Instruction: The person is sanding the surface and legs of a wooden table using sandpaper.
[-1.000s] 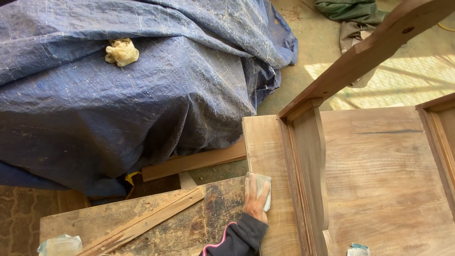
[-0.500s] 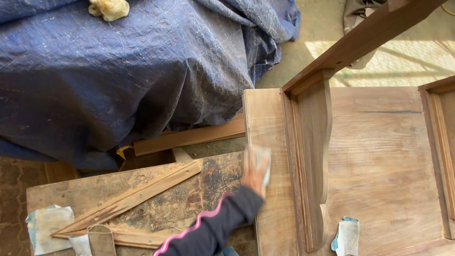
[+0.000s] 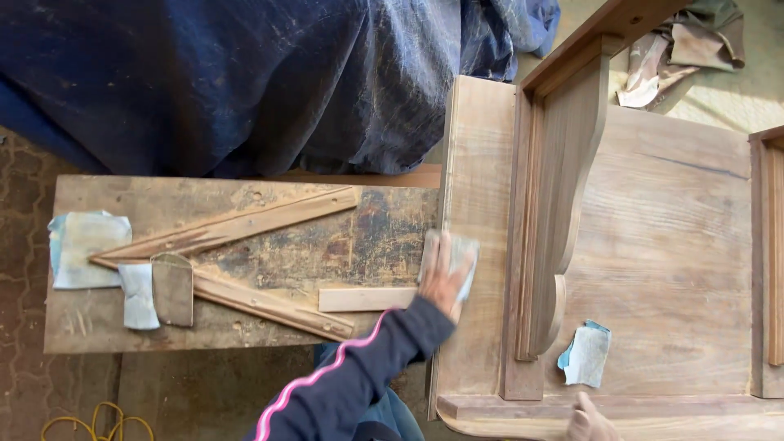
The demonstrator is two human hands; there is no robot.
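Note:
My left hand, in a dark sleeve with a pink stripe, presses a pale sheet of sandpaper flat on the left board of a bare wooden furniture piece that lies on its side. The sheet sits near the board's left edge, beside an upright curved bracket. At the bottom edge of the view my right hand rests on the piece's lower rail; only its top shows. A loose blue-backed sandpaper scrap lies on the wide panel just above that hand.
A worn workbench board on the left carries crossed wooden strips, a short slat, sandpaper pieces and a sanding block. A blue tarp covers a bulk behind. Crumpled cloth lies top right, yellow cord bottom left.
The view has tilted down and left, so more of the workbench shows. My left hand has kept rubbing the sandpaper along the board. My right hand has come into view at the bottom.

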